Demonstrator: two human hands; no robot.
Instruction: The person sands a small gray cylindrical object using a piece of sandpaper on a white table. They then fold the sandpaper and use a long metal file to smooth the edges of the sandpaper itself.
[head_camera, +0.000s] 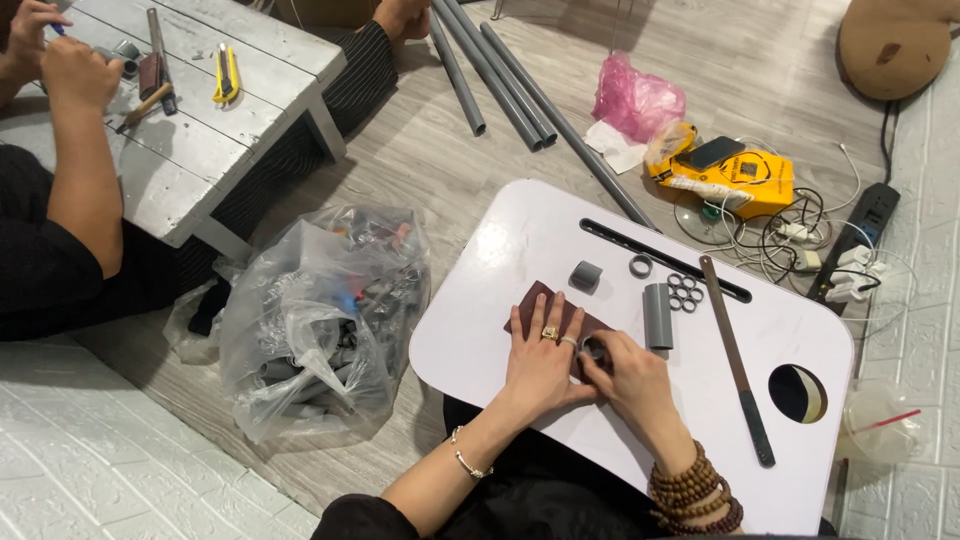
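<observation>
Currently, left hand (541, 352) lies spread, pinning brown sandpaper (532, 299) to the bench (480, 330); right hand (628, 372) pinches a grey pipe ring (594, 348), probably mid-sanding; steady pressure needed.

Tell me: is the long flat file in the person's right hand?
No. The file lies alone on the white table, while the right hand presses a grey ring on sandpaper.

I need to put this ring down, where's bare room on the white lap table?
Free: the lap table left of the sandpaper, and the near-right patch between the long file and round hole. Crowded: the pipe pieces and rings beyond both hands.
</observation>
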